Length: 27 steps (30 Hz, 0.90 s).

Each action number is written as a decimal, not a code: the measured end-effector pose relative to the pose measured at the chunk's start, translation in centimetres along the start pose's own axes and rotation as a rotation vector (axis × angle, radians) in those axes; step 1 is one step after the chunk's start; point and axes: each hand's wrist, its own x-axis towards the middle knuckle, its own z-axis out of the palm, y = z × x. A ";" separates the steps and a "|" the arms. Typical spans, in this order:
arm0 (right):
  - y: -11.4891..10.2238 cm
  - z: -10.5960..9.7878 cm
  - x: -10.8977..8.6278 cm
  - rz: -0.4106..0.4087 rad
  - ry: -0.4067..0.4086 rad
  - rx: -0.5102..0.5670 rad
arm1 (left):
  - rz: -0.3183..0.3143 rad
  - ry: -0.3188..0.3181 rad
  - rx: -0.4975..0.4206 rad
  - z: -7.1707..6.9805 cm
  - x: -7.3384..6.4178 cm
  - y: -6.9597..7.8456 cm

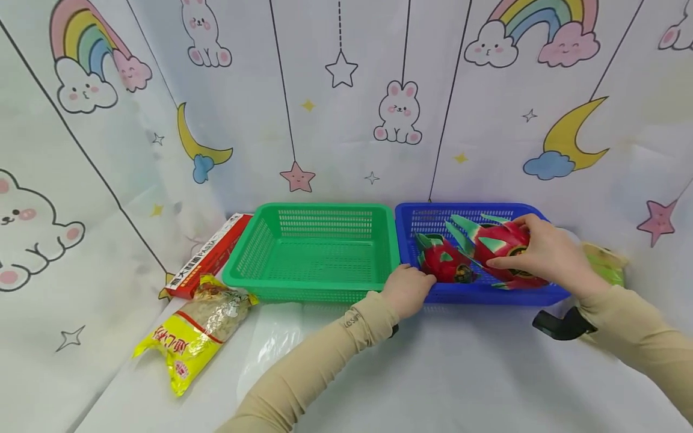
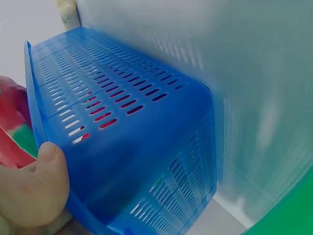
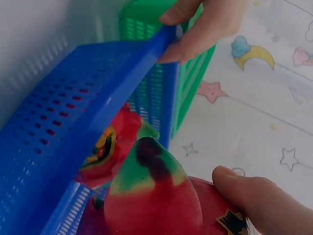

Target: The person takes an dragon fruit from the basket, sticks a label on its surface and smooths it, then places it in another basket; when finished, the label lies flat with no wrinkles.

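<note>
My left hand (image 1: 407, 293) grips the rim of the blue basket (image 1: 460, 296) at its front left corner; the left wrist view shows the thumb (image 2: 41, 188) over the rim. With my right hand (image 1: 557, 258) I hold a red dragon fruit (image 1: 489, 239) with green-tipped scales, over the right part of the blue basket. A second dragon fruit (image 1: 441, 260) lies in the basket's left part. In the right wrist view the held fruit (image 3: 151, 205) fills the bottom, with the thumb (image 3: 259, 196) against its side.
A green basket (image 1: 311, 294) stands left of the blue one. Farther left lie a red pasta box (image 1: 208, 258) and a yellow bag (image 1: 200, 331). Beyond my right wrist is a green package (image 1: 606, 264). A patterned curtain (image 1: 346, 132) hangs behind.
</note>
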 end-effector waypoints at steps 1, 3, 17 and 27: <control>0.1 -0.1 0.3 0.005 -0.003 -0.005 | 0.000 0.004 0.005 0.1 0.1 0.1; 0.2 -0.1 0.9 0.014 -0.013 -0.006 | -0.003 0.017 0.010 0.1 0.1 0.1; 1.2 1.2 3.6 0.063 -0.043 -0.073 | -0.011 0.046 0.000 0.4 0.1 0.2; 1.6 2.0 5.3 0.057 -0.071 -0.111 | -0.015 0.040 -0.019 0.7 0.0 -0.2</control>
